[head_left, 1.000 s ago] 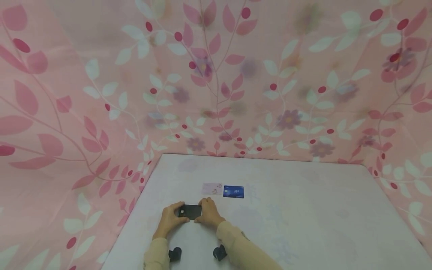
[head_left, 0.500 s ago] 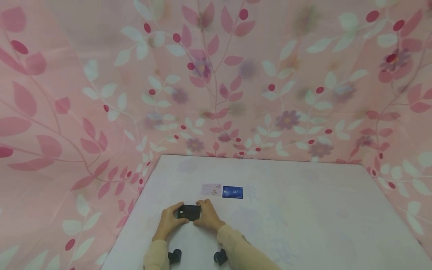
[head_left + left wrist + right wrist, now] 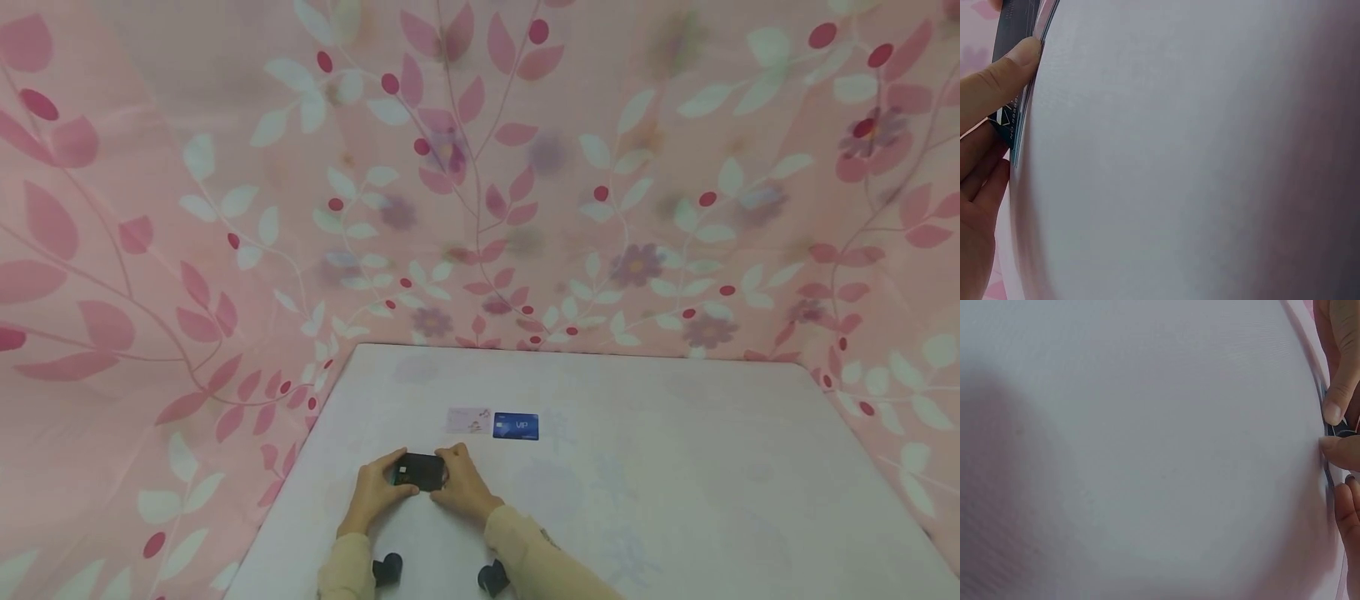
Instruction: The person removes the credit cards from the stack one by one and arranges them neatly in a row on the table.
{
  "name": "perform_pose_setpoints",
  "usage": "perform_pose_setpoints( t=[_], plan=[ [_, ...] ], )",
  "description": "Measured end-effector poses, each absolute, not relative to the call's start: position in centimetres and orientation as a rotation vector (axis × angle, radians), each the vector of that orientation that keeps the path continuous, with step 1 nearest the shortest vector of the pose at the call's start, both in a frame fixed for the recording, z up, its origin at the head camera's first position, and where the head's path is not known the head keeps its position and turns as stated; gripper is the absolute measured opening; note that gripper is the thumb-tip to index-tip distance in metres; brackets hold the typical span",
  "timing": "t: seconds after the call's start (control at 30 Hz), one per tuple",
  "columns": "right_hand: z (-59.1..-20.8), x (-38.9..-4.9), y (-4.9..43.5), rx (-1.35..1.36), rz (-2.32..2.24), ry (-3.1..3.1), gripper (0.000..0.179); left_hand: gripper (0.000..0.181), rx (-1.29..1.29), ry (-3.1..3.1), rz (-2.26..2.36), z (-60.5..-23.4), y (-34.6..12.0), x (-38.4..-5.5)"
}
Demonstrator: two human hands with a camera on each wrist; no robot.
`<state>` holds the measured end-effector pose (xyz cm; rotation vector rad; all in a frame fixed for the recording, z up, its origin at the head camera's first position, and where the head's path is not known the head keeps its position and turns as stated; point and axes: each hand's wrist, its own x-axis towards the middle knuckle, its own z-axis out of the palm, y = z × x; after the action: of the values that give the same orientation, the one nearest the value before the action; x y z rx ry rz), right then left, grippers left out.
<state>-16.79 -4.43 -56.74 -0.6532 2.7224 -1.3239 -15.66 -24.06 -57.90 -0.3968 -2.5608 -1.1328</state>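
Note:
A black card (image 3: 420, 472) with a small pale chip mark lies uppermost on a thin stack, held low over the white table. My left hand (image 3: 377, 493) grips the stack's left end, with fingers on the far edge and thumb on the near edge. In the left wrist view, that thumb (image 3: 1019, 56) presses along the edges of several layered cards (image 3: 1016, 134). My right hand (image 3: 467, 487) pinches the right end, where a paler sliver shows beside the black card. The right wrist view catches only fingers (image 3: 1340, 394) and a bit of dark card (image 3: 1340, 430) at its border.
Beyond the hands, a pale pink patterned card (image 3: 468, 421) and a blue VIP card (image 3: 516, 426) lie side by side on the white table (image 3: 675, 467). Pink floral curtain (image 3: 480, 167) surrounds the table's back and sides.
Both hands keep their hold on the cards and barely shift. At the black card's right end, a paler sliver now shows near the right fingers.

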Motion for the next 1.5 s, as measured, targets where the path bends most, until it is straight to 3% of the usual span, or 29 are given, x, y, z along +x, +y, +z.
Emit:
perform_pose_setpoints(
  t=[0.47,1.0,1.5],
  plan=[
    [-57.2,-16.8,-4.0,-0.733,-1.368,2.687,0.060,0.069,-0.170,-2.692,-1.193,-57.4,-23.7,-15.6],
    [-56.2,-16.8,-2.3,-0.850,-1.414,2.612,0.059,0.075,-0.280,-2.686,-1.133,-55.5,-23.5,-15.5],
    [-55.1,-16.9,-0.6,-0.886,-1.362,2.587,0.065,0.062,-0.209,-2.732,-1.259,-53.6,-23.0,-15.0]
  ],
)
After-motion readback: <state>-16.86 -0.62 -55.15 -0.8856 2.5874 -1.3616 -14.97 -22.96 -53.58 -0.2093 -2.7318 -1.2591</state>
